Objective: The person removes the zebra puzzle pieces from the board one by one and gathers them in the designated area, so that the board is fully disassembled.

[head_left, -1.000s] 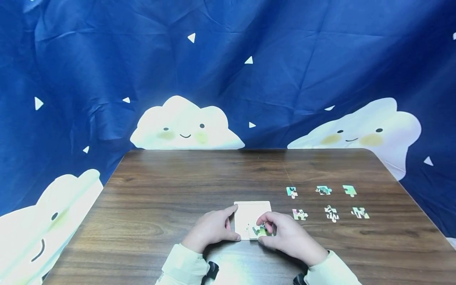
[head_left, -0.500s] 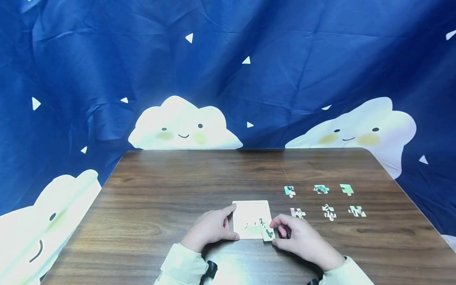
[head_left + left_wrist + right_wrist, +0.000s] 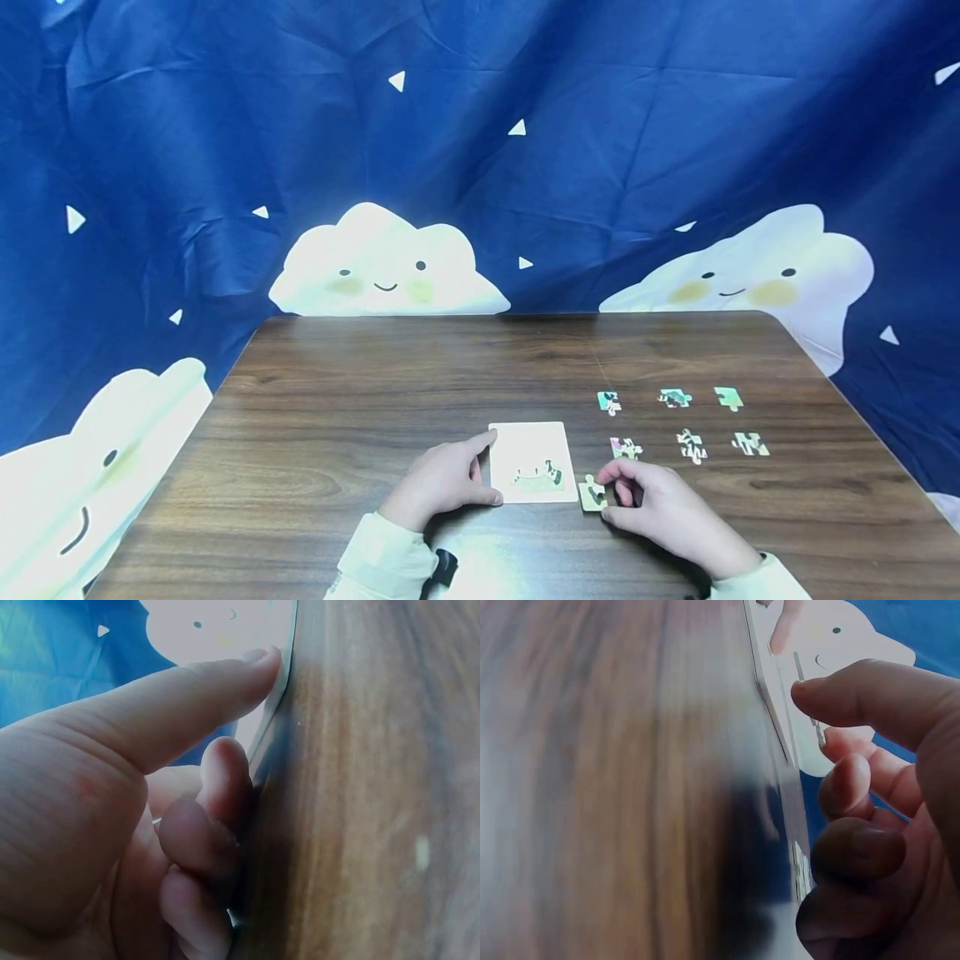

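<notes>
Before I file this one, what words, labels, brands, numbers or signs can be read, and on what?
None can be read.
Puzzle pieces: picture print; any lettering too small to read.
White board: no legible text.
Black wrist strap: too small to tell.
Blue backdrop: cloud faces and white triangles, no legible writing.

Seven puzzle pieces (image 3: 727, 397), one board (image 3: 525, 446), three clouds (image 3: 390, 258)
Six lie at right, one piece (image 3: 588, 500) at lower centre; one left hand (image 3: 442, 483), one right hand (image 3: 660, 507), one table (image 3: 337, 375), one curtain (image 3: 450, 125).
</notes>
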The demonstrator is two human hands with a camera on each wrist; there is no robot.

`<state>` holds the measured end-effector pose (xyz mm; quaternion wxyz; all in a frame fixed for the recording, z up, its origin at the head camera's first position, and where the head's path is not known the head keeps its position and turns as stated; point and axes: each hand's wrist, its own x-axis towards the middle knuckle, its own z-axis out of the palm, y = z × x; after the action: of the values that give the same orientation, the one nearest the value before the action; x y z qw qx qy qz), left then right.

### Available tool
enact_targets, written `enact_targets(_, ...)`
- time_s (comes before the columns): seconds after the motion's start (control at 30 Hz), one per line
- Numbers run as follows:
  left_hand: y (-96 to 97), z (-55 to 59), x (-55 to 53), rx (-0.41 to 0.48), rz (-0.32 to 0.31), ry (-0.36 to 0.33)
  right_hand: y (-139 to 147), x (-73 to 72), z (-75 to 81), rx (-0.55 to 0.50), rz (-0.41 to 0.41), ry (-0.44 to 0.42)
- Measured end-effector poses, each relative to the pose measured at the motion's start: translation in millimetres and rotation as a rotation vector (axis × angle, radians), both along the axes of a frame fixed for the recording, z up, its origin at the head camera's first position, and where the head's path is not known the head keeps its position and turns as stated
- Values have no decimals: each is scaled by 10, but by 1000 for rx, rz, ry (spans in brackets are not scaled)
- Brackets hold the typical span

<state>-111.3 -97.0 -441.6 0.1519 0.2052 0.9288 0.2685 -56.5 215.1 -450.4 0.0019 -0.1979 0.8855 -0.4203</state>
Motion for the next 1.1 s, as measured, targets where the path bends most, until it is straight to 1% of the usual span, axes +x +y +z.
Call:
enact_targets(0.27,3,4,2,2,-1,3,211,28,-17,36,-32,22)
enact_targets(0.47,3,-1,1,-2,0,5,337,73,-6,40,-66,-3)
enact_targets(0.6,-2,-4,-2,-7,0,6,399,102,-10,41,-73,-13)
enact_targets(0.9,-8,-10,-1,-9,6,0,476,83,-37,93,-38,-47)
enact_targets(1.1,-3,-8,-1,-13,5,-2,489,77,-43,90,-29,-67)
